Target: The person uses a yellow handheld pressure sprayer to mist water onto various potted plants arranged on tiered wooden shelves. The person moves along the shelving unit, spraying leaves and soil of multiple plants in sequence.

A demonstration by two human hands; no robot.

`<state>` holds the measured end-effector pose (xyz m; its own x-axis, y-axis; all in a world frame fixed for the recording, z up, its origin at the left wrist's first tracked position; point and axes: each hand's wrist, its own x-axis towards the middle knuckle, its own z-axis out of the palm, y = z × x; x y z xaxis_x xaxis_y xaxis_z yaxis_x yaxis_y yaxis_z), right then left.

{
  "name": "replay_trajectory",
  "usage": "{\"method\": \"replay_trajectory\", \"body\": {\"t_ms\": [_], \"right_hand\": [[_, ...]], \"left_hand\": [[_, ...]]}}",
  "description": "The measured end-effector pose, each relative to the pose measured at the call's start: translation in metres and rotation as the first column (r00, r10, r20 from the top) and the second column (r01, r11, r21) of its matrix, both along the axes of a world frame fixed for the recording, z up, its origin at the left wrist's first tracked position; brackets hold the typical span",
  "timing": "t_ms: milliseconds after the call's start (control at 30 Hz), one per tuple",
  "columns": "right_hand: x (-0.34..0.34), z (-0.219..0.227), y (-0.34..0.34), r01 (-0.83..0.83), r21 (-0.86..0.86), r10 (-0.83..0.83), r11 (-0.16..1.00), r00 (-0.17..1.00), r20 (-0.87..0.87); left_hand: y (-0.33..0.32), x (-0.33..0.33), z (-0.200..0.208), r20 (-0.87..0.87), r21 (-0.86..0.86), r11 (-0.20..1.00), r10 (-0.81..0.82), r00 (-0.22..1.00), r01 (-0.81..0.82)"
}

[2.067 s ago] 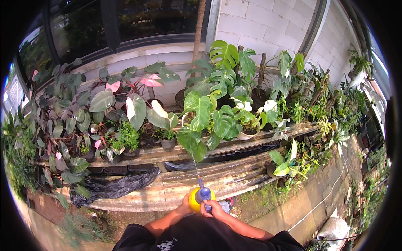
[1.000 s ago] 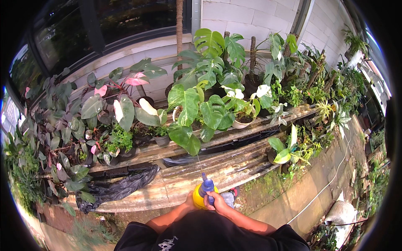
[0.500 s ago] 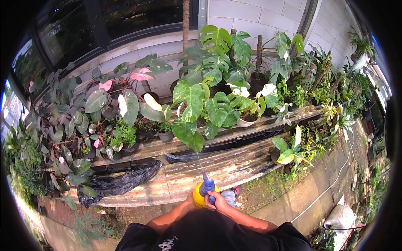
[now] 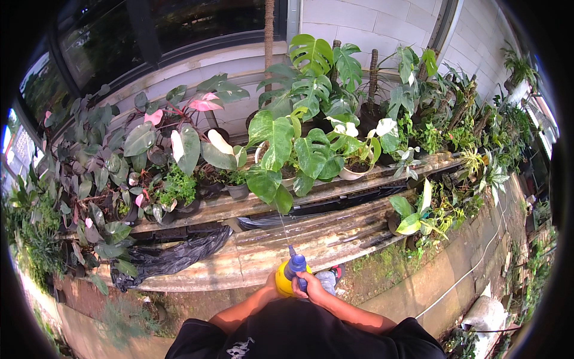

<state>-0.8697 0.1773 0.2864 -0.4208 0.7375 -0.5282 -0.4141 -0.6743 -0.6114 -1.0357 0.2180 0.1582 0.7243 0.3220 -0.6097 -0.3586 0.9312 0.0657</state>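
A yellow pressure sprayer (image 4: 283, 283) with a blue top and nozzle is held close in front of my body. My left hand (image 4: 269, 287) wraps the left side of its yellow tank, its fingers mostly hidden. Around the blue handle my right hand (image 4: 311, 288) is closed. From the nozzle (image 4: 292, 250), pointing away from me, a thin stream of water (image 4: 283, 225) runs toward the lower leaves of a variegated monstera (image 4: 272, 146). The leaves are beyond the nozzle and apart from both hands.
Potted plants crowd a weathered corrugated ledge (image 4: 311, 242). Pink-leaved philodendrons (image 4: 203, 103) grow at left, beside crumpled black plastic (image 4: 173, 257). A small white pot (image 4: 356, 172) stands near the middle. Behind are a white block wall (image 4: 365, 21) and dark windows. A pale hose (image 4: 472, 266) lies at right.
The view has shifted slightly, so the plants sit a little farther right. Both hands keep their hold on the sprayer, and the water stream continues.
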Motion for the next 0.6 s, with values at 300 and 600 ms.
{"method": "replay_trajectory", "body": {"t_ms": [300,600], "right_hand": [[0.008,0.001,-0.001,-0.028,-0.096,0.028,0.995,1.0,-0.005],[0.003,-0.001,-0.002,0.019,-0.092,-0.014,0.996,0.999,0.05]], "left_hand": [[-0.01,0.007,-0.017,0.025,-0.172,0.983,0.064,0.998,-0.059],[-0.009,0.007,-0.002,-0.026,-0.151,0.987,0.045,0.999,-0.049]]}}
